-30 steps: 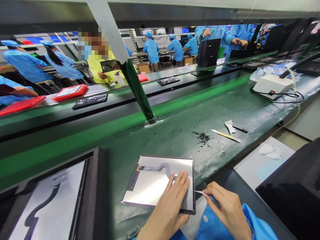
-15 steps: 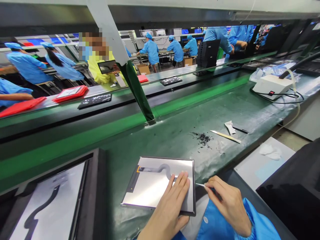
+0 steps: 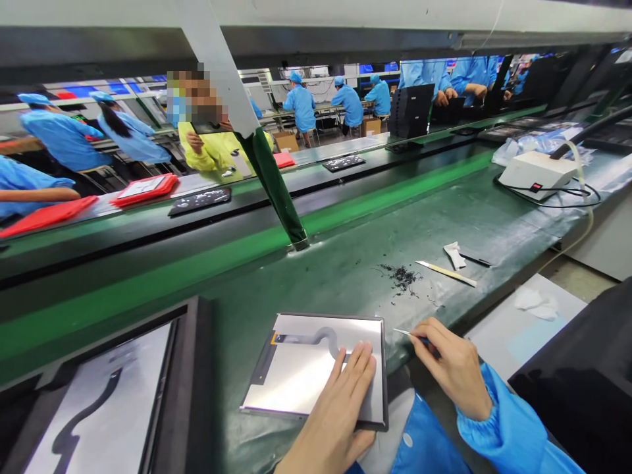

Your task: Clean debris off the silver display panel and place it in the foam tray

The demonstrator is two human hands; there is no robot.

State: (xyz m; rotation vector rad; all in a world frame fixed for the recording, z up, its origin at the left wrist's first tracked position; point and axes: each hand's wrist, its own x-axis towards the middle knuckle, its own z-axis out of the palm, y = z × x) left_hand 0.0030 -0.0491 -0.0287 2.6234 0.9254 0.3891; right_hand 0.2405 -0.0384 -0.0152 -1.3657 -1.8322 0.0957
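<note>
A silver display panel [image 3: 301, 368] with a grey flex cable lies face down on the green bench mat, near the front edge. My left hand [image 3: 336, 411] lies flat on its near right part, fingers stretched out and together. My right hand [image 3: 451, 365], in a blue sleeve, is closed in a pinch on a thin pointed tool [image 3: 409, 335]. The tool's tip hovers just right of the panel's far right corner. A small heap of dark scraps [image 3: 402, 276] lies on the mat beyond the tool.
A tray with another silver panel [image 3: 106, 411] sits at the left. A pale flat stick [image 3: 447, 273], a white scrap and a black pen lie at the right. A white box with cables [image 3: 536, 174] stands far right. Co-workers in blue sit beyond the conveyor.
My right hand has moved the tool up along the panel's right edge, from the near part to the far corner. My left hand has stayed flat on the panel.
</note>
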